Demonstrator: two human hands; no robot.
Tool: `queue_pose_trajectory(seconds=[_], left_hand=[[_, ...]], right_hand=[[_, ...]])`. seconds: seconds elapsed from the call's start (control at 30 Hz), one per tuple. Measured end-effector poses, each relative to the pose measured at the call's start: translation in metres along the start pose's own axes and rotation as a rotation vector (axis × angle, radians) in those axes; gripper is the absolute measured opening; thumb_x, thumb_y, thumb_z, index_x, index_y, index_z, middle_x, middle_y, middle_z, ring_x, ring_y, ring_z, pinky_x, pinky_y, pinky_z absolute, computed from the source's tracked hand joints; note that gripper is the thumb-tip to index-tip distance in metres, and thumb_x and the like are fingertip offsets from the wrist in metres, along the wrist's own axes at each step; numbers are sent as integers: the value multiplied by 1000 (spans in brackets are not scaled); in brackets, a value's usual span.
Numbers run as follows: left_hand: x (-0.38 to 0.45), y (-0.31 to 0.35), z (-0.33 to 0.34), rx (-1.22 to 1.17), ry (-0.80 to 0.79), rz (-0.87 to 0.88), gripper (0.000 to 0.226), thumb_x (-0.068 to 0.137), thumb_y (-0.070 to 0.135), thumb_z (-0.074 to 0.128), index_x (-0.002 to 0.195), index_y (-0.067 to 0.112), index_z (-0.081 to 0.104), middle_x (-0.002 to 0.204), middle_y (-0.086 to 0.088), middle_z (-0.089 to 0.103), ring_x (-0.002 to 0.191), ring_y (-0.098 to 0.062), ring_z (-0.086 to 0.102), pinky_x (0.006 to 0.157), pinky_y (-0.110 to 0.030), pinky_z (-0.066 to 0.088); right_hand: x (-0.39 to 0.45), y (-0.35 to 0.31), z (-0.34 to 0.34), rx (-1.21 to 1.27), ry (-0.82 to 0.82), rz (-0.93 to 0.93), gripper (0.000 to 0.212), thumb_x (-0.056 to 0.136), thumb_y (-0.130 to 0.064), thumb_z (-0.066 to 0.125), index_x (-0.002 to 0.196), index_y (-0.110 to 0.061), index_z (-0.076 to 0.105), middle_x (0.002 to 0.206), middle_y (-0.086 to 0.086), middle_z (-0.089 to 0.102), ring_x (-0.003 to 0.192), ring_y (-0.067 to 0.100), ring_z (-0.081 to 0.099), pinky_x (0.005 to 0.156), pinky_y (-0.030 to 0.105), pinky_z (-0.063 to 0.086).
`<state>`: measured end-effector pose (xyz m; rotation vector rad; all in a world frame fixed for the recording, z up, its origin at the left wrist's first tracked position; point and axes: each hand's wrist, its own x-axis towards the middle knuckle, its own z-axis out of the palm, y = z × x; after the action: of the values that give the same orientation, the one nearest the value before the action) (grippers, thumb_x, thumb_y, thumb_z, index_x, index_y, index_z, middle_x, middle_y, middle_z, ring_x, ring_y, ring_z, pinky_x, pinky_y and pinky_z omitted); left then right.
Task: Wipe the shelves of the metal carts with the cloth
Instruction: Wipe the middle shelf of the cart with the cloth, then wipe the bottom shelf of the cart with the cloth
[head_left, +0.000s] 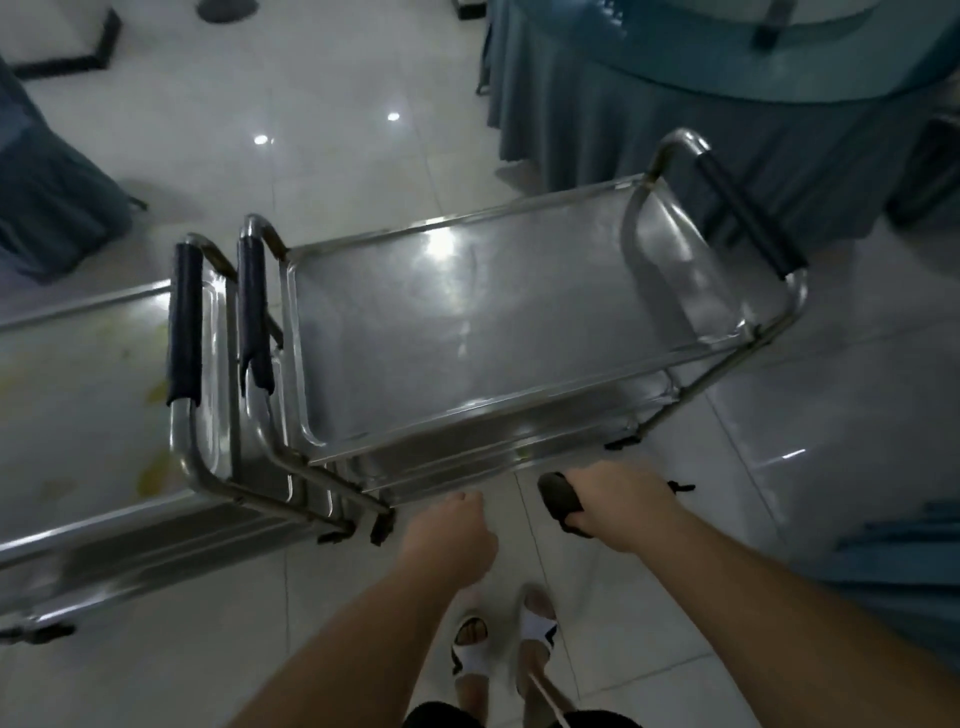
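Two metal carts stand side by side on the tiled floor. The right cart (493, 322) has a shiny, bare top shelf and dark-padded handles at both ends. The left cart (78, 395) shows yellowish stains on its top shelf. My right hand (618, 501) is closed around a dark rolled cloth (561, 501), just in front of the right cart's near edge. My left hand (449, 540) is a closed fist with nothing in it, below the near left corner of the right cart.
A round table with a blue-grey skirt (675, 104) stands behind the right cart. More blue cloth-covered furniture sits at the far left (47, 208) and the lower right (904, 561). My feet in white sandals (498, 639) are on the floor below my hands.
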<state>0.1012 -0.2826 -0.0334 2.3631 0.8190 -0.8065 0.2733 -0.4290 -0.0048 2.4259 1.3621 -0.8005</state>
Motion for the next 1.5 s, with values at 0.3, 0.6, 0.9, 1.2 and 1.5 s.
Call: queue_pose_trajectory(seconds=[0.3, 0.6, 0.9, 1.2, 1.5], left_hand=[[-17, 80, -25, 171, 49, 220, 54, 102, 33, 48, 154, 18, 43, 153, -9, 51, 137, -31, 52, 113, -48, 43], [-17, 204, -32, 377, 77, 358, 48, 97, 32, 48, 144, 20, 49, 141, -8, 57, 127, -32, 57, 102, -47, 47], [-9, 414, 15, 431, 40, 494, 39, 101, 36, 49, 137, 20, 52, 139, -9, 59, 123, -34, 60, 99, -45, 52], [3, 564, 52, 508, -19, 653, 62, 103, 44, 47, 160, 26, 35, 155, -5, 49, 136, -30, 52, 106, -43, 44], [102, 642, 13, 607, 13, 670, 54, 104, 40, 46, 154, 21, 41, 147, -6, 52, 129, -29, 54, 103, -42, 46]], right_hand=[[-92, 42, 5, 198, 50, 270, 40, 99, -45, 62, 131, -20, 60, 126, 4, 66, 107, 25, 66, 89, 38, 56], [-166, 140, 20, 306, 164, 454, 24, 96, -49, 62, 105, -28, 59, 102, -4, 66, 89, 18, 62, 73, 34, 51], [-258, 299, 68, 596, 251, 580, 29, 94, -54, 66, 105, -28, 57, 94, -7, 64, 87, 15, 62, 79, 33, 54], [-329, 428, 103, 610, 218, 737, 29, 97, -53, 59, 113, -29, 55, 103, -7, 62, 93, 16, 61, 83, 34, 53], [-268, 536, 71, 554, 131, 753, 34, 102, -51, 55, 120, -22, 53, 118, 0, 65, 107, 22, 63, 88, 36, 53]])
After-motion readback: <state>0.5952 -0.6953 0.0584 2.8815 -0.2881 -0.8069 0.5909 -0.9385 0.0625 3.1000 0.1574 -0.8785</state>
